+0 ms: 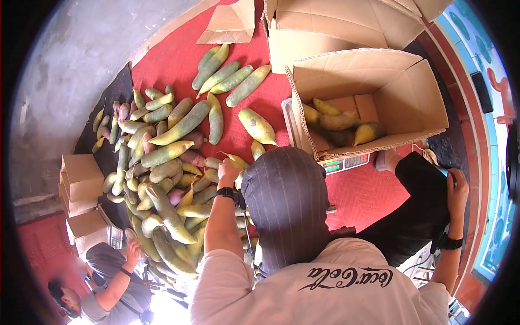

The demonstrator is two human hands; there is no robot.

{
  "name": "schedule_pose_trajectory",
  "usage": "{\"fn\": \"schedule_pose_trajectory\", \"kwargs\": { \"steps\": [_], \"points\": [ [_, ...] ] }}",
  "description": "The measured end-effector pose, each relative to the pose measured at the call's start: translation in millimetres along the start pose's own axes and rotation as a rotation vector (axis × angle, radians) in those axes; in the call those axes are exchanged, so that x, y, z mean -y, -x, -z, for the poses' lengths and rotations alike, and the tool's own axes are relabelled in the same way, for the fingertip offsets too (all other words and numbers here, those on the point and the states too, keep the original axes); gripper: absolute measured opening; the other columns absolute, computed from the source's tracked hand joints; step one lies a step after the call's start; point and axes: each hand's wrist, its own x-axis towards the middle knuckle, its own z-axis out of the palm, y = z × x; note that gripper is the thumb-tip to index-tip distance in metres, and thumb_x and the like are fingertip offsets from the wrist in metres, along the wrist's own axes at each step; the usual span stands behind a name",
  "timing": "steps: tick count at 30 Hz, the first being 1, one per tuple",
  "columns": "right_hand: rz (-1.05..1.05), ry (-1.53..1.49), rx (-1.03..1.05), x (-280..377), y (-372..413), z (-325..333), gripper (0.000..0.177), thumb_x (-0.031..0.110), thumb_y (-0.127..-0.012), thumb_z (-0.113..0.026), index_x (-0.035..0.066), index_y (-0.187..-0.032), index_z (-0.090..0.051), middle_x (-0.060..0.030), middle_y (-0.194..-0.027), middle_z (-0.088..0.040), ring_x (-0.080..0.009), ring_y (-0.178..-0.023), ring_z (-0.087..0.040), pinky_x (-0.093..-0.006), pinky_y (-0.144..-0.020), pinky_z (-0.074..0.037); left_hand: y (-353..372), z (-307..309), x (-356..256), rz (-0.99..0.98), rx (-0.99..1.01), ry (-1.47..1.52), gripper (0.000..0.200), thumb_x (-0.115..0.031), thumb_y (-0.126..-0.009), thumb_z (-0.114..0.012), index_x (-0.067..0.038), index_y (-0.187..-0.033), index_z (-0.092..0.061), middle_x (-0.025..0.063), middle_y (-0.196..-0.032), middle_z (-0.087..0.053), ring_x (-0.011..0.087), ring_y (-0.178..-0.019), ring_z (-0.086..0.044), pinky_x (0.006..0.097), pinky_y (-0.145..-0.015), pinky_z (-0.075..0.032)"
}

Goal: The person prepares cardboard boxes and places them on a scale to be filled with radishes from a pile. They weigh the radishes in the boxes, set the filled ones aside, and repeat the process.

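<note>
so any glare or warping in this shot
head view: heavy fisheye, black corners, the cardboard box edges bow; blown-out white glare at the bottom edge beside the other person; the fruit pile is sharp and evenly lit

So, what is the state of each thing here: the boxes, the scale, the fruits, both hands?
Front box: open, flaps up, a few fruits inside.
Rear box: open.
Small boxes: shut, stacked.
Scale: under the front box, display unreadable.
Fruit pile: loose, unpacked.
Left hand: on the pile, grip unclear.
Right hand: at the knee, grip unclear.
</note>
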Motion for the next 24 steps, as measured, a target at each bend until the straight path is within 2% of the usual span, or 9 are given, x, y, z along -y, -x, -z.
{"fn": "schedule_pose_trajectory", "kwargs": {
  "steps": [2,4,5,6,8,9,17,22,24],
  "points": [
    [0.011,0.016,0.000,0,1,0,0.009,0.003,-0.085,-0.056,-0.004,-0.091,-0.058,-0.0179,-0.087,-0.060,-0.0324,-0.080,-0.061,-0.0347,-0.072,-0.047,-1,-3,5,-0.008,-0.037,0.021,0.068,-0.032,-0.064,-0.075,-0.004,-0.118,-0.046,0.0215,-0.117,-0.053,0.0361,-0.110,-0.052,0.0409,-0.094,-0.044],
    [-0.012,-0.025,0.006,0,1,-1,0.009,0.003,-0.085,-0.056,-0.004,-0.092,-0.058,-0.0185,-0.087,-0.060,-0.0332,-0.081,-0.061,-0.0354,-0.072,-0.047,-29,-32,37,-0.193,-0.114,0.090,0.069,-0.035,-0.063,-0.076,-0.005,-0.118,-0.045,0.0219,-0.112,-0.056,0.0365,-0.107,-0.054,0.0423,-0.092,-0.045],
    [-0.018,-0.029,0.002,-2,2,-1,0.009,0.003,-0.085,-0.056,-0.004,-0.092,-0.058,-0.0185,-0.087,-0.060,-0.0332,-0.081,-0.061,-0.0354,-0.072,-0.047,-28,-37,41,-0.154,-0.156,0.182,0.058,-0.030,-0.067,-0.075,-0.006,-0.112,-0.048,0.0205,-0.105,-0.059,0.0327,-0.101,-0.057,0.0409,-0.087,-0.046],
    [0.002,-0.012,-0.003,-4,2,-1,0.010,0.003,-0.085,-0.056,-0.004,-0.092,-0.058,-0.0186,-0.087,-0.060,-0.0336,-0.081,-0.061,-0.0355,-0.072,-0.047,-29,-45,47,-0.158,-0.159,0.175,0.058,-0.030,-0.067,-0.075,-0.006,-0.112,-0.048,0.0205,-0.105,-0.059,0.0327,-0.101,-0.057,0.0409,-0.087,-0.046],
    [0.016,-0.001,-0.012,-6,3,-2,0.010,0.004,-0.085,-0.056,-0.004,-0.092,-0.058,-0.0188,-0.088,-0.060,-0.0339,-0.081,-0.061,-0.0355,-0.072,-0.047,-27,-57,56,-0.090,-0.075,0.724,0.046,-0.024,-0.073,-0.073,-0.007,-0.107,-0.047,0.0172,-0.101,-0.058,0.0277,-0.094,-0.058,0.0392,-0.082,-0.047],
    [0.009,-0.006,-0.021,-5,4,-2,0.011,0.004,-0.085,-0.056,-0.004,-0.092,-0.058,-0.0190,-0.088,-0.060,-0.0342,-0.080,-0.061,-0.0354,-0.071,-0.047,-17,-55,53,-0.053,-0.089,0.742,0.039,-0.019,-0.078,-0.070,-0.007,-0.106,-0.046,0.0132,-0.098,-0.057,0.0221,-0.090,-0.057,0.0372,-0.072,-0.049],
    [-0.066,-0.062,-0.041,6,5,3,0.011,0.006,-0.085,-0.057,-0.002,-0.092,-0.058,-0.0179,-0.088,-0.060,-0.0341,-0.080,-0.061,-0.0355,-0.071,-0.048,56,-4,56,-0.257,-0.208,0.670,0.042,-0.021,-0.079,-0.071,-0.008,-0.109,-0.045,0.0118,-0.101,-0.057,0.0221,-0.091,-0.057,0.0371,-0.067,-0.050],
    [-0.031,-0.114,-0.086,6,10,2,0.011,0.007,-0.086,-0.056,-0.003,-0.091,-0.058,-0.0174,-0.087,-0.059,-0.0336,-0.080,-0.061,-0.0360,-0.070,-0.047,71,65,44,-0.397,-0.256,0.626,0.044,-0.022,-0.079,-0.071,-0.008,-0.112,-0.044,0.0107,-0.102,-0.057,0.0221,-0.092,-0.058,0.0370,-0.064,-0.051],
    [-0.021,-0.120,-0.103,6,10,3,0.011,0.007,-0.085,-0.056,-0.002,-0.091,-0.058,-0.0176,-0.088,-0.060,-0.0343,-0.081,-0.061,-0.0370,-0.071,-0.047,163,122,-39,-0.199,-0.406,1.140,0.045,-0.025,-0.082,-0.069,-0.008,-0.116,-0.045,0.0102,-0.108,-0.056,0.0224,-0.095,-0.057,0.0365,-0.060,-0.053]
  ]
}}
